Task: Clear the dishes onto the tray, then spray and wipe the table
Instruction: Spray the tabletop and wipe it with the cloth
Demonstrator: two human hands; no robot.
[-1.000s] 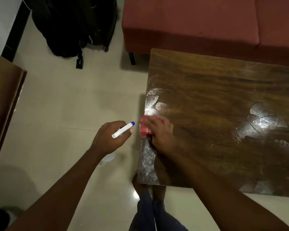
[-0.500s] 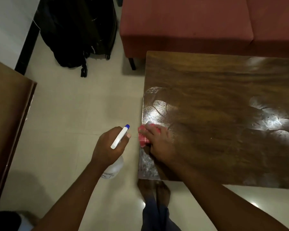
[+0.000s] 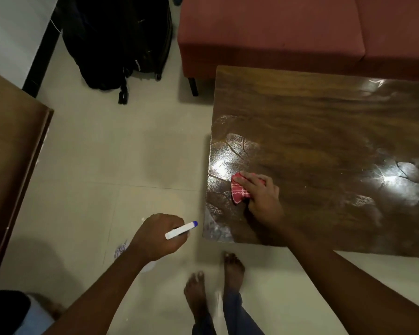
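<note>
A dark wooden table (image 3: pixel 324 131) fills the right side, its near-left part wet and streaked with spray. My right hand (image 3: pixel 261 197) presses a red checked cloth (image 3: pixel 238 191) onto the table near its left edge, fingers curled over the cloth. My left hand (image 3: pixel 159 235) hangs over the floor left of the table corner and grips a white spray bottle (image 3: pixel 180 230) with a blue nozzle tip. The bottle's body is mostly hidden under the hand. No dishes or tray show.
A red sofa (image 3: pixel 288 32) stands right behind the table. A black backpack (image 3: pixel 116 39) leans at the back left. A brown wooden surface (image 3: pixel 12 153) edges the left. My bare feet (image 3: pixel 213 284) stand on pale floor tiles by the table's near corner.
My right hand has slid the cloth from the table's left edge a little further onto the top. The left hand with the bottle has dropped lower and tilted the nozzle flatter.
</note>
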